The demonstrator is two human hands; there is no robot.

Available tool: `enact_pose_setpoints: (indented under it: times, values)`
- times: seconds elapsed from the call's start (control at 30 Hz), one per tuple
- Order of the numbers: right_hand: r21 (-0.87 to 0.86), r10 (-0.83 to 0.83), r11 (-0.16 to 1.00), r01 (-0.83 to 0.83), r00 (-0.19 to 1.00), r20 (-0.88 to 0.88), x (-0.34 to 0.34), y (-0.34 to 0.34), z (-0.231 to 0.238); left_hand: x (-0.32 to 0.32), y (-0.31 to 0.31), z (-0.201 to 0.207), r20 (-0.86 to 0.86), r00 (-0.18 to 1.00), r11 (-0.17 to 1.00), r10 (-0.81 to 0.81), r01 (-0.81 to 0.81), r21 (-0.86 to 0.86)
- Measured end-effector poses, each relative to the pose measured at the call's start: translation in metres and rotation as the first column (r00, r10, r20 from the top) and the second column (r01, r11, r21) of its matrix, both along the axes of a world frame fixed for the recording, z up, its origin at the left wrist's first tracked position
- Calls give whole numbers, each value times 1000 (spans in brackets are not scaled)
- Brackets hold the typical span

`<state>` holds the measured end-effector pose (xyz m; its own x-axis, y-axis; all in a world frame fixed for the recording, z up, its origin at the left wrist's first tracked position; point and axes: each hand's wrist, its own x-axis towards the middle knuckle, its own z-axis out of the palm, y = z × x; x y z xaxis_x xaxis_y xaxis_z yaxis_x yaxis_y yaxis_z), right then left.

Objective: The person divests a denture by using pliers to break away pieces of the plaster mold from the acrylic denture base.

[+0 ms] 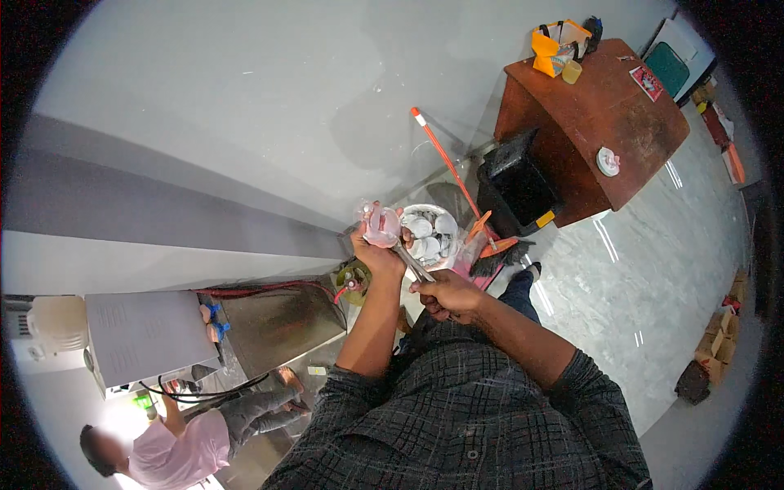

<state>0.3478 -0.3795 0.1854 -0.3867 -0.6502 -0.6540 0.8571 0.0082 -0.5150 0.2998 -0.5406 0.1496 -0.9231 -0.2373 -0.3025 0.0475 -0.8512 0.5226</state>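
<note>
Out in front of me, my left hand (380, 256) is closed around a pale pink, translucent rounded piece (381, 226), which has clear edges sticking out. My right hand (449, 296) grips a long, narrow grey metal tool (416, 266), whose far end reaches up to my left hand and the pink piece. Its exact kind is not plain, since my fingers cover the near end. Just beyond my hands stands a white tub (447, 260) holding several white, rounded pieces (425, 247).
A broom with an orange handle (445, 155) leans by a black bin (523, 180). Beyond is a brown desk (600, 122) with a yellow bag (551, 53). At left are a grey machine (147, 335), a metal-topped bench (273, 327) and a person in a pink shirt (180, 453).
</note>
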Motion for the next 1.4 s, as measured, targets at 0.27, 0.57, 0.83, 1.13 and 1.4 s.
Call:
enact_pose_setpoints:
  times: [0.27, 0.57, 0.83, 1.13, 1.4]
  values:
    - [536, 465, 844, 7, 487, -740, -9, 14, -15, -4, -10, 16, -134, 984, 971, -119, 87, -223]
    - [293, 271, 944, -150, 859, -434, -22, 25, 35, -4, -38, 24, 27, 1000, 972, 3, -9, 235]
    - [55, 116, 993, -103, 798, -592, -21, 10, 11, 0, -26, 54, 100, 991, 977, -91, 69, 201]
    - [-21, 139, 989, -146, 973, -183, -24, 2, 27, 6, -33, 50, 134, 982, 978, -132, 106, 181]
    - [-175, 131, 977, -119, 990, 57, -38, 0, 17, 4, -22, 37, 208, 978, 999, 25, -30, 20]
